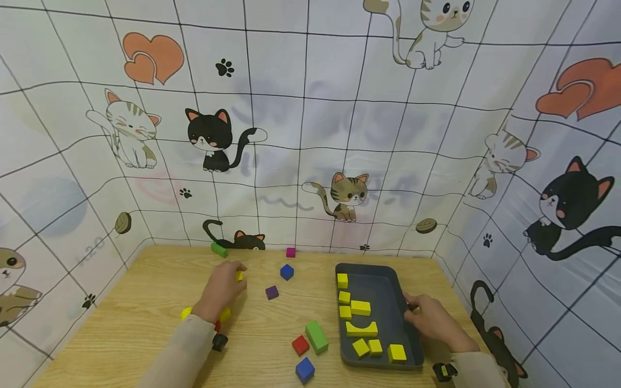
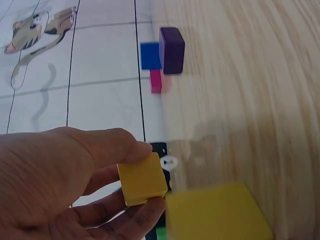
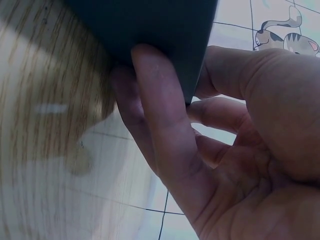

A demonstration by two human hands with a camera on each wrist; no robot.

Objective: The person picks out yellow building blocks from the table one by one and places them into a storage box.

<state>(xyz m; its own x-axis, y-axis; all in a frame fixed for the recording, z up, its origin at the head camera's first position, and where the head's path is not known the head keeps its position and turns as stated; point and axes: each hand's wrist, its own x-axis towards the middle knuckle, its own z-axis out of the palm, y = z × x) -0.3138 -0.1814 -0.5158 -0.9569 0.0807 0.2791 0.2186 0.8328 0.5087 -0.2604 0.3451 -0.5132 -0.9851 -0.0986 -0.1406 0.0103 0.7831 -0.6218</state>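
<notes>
My left hand (image 1: 222, 290) pinches a yellow block (image 2: 142, 180) between thumb and fingers, over the left part of the table. In the left wrist view another yellow block (image 2: 217, 212) stands close below the held one. My right hand (image 1: 432, 319) grips the right edge of a dark grey tray (image 1: 383, 285). The right wrist view shows its fingers (image 3: 162, 110) against the tray's underside. Along the tray's left side and near end lie several yellow blocks, among them an arched one (image 1: 361, 329) and a rectangular one (image 1: 360, 307).
Between hand and tray lie a purple block (image 1: 272, 292), a blue block (image 1: 287, 272), a green block (image 1: 317, 337), a red block (image 1: 300, 345) and a second blue block (image 1: 305, 371). Magenta (image 1: 290, 252) and green (image 1: 219, 249) blocks sit by the cat-print back curtain. Yellow pieces (image 1: 186, 312) flank my left wrist.
</notes>
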